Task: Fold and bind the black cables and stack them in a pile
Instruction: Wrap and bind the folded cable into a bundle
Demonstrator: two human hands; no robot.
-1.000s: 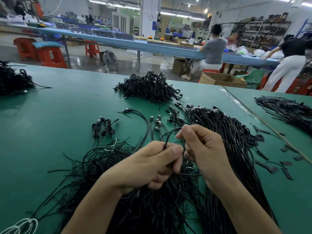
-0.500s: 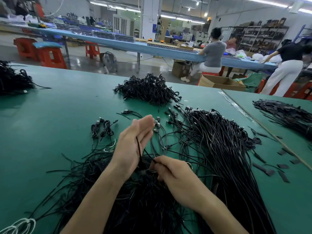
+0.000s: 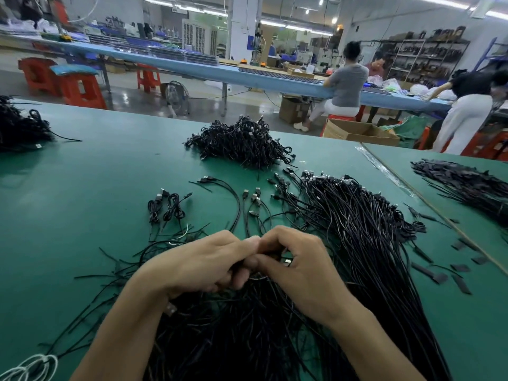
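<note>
Hands: left hand (image 3: 203, 266) and right hand (image 3: 301, 273) meet, fingers curled, together pinching one black cable (image 3: 286, 261).
Loose cables (image 3: 357, 232): spread beneath the hands, at near edge of tabletop (image 3: 82, 188).
Pile (image 3: 242, 144): bound cables, near far edge.

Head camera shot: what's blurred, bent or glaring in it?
Head view: wide-angle bend bows the long blue workbench; the person in white trousers at the right edge is smeared; the ceiling strip lights blow out; the left hand and right hand, pinching a thin black cable, look sharp.
</note>
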